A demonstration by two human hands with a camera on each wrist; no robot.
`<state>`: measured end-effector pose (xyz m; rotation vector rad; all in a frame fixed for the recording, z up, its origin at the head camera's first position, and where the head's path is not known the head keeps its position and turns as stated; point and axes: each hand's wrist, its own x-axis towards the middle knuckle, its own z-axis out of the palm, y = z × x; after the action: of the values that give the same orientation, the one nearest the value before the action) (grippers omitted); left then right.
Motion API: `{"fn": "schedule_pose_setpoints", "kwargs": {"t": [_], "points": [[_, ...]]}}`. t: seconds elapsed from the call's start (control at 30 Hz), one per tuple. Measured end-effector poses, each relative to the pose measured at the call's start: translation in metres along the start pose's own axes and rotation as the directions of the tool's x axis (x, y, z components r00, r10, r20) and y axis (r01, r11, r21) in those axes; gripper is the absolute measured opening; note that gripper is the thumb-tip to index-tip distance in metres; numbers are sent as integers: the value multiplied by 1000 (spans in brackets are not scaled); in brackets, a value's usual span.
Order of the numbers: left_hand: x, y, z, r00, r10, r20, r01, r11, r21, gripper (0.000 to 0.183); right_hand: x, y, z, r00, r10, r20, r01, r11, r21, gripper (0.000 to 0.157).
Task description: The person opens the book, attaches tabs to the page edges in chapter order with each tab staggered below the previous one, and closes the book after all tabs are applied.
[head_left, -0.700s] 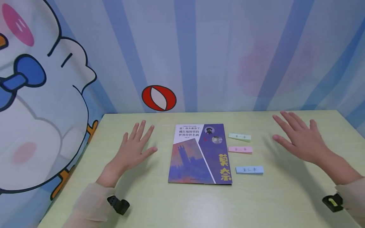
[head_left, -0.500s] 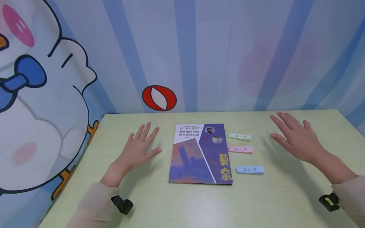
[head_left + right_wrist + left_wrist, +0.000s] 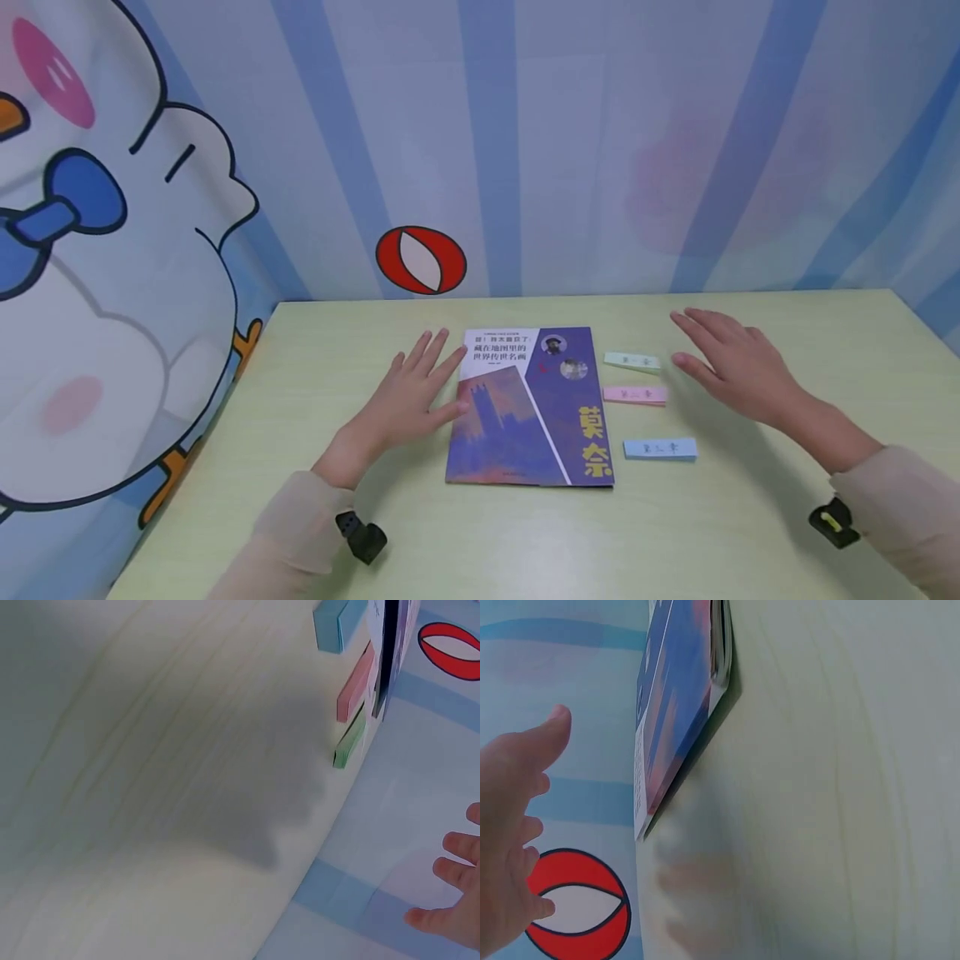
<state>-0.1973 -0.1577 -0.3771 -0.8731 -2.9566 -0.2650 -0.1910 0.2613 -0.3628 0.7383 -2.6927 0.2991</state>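
A purple book point(image 3: 498, 425) with a painted cover and yellow characters lies closed on the table. My left hand point(image 3: 408, 400), fingers spread, hovers at its left edge; the left wrist view shows that hand point(image 3: 510, 825) raised apart from the book point(image 3: 676, 697). My right hand point(image 3: 738, 367) is held above the table, right of the folded paper slips, fingers extended and holding nothing. Beside the book's right edge lie a green slip point(image 3: 632, 362), a pink slip point(image 3: 635, 396) and a blue slip point(image 3: 660, 449), each with handwriting. In the right wrist view my hand point(image 3: 457, 900) is partly cut off.
The pale wooden table point(image 3: 525, 542) ends at a blue striped backdrop point(image 3: 585, 167) along its far edge. A printed white cartoon figure point(image 3: 112, 333) covers the left side. Small black devices, one point(image 3: 362, 537) at the left cuff and one point(image 3: 834, 523) at the right, sit by the sleeves.
Both hands have moved inward: my left hand rightward to the book's left edge, my right hand leftward toward the paper slips. The book and slips stay where they were.
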Motion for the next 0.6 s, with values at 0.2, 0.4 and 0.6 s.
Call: {"fn": "schedule_pose_setpoints", "kwargs": {"t": [0.2,0.4,0.6], "points": [[6,13,6,998,57,25,-57,998,-32,73,8,-12,10,1000,0,24,-1,999,37,55],[11,23,16,994,108,28,-107,994,-20,72,15,-22,21,999,-15,33,13,997,73,55],[15,32,25,990,136,38,-134,989,-57,71,23,-32,32,997,18,71,-28,989,145,55]]}}
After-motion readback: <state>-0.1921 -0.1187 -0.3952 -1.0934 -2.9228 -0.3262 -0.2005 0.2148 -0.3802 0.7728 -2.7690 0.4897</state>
